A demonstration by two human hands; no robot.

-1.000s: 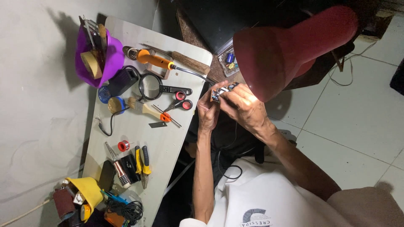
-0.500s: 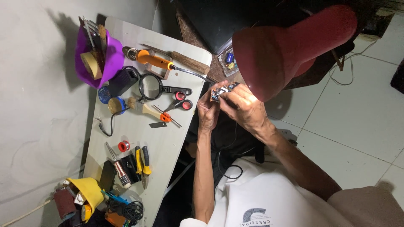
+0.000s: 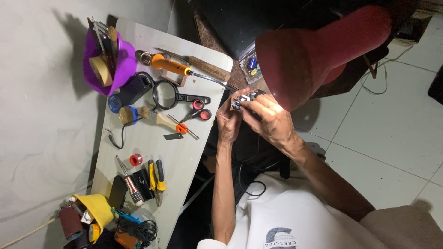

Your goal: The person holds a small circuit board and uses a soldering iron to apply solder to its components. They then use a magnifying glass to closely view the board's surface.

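I pinched the small circuit board (image 3: 243,98) in both my left hand (image 3: 229,123) and right hand (image 3: 269,121), off the worktop's (image 3: 138,143) right edge under the red lamp (image 3: 307,55); steadiest held by its edges.

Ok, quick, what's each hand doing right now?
Left hand: closed on the small circuit board.
Right hand: closed on the same board, under the red lamp.

We saw the red lamp (image 3: 318,50) throw bright glare on our hands while the room's edges stayed dim, shadowed, though sharp
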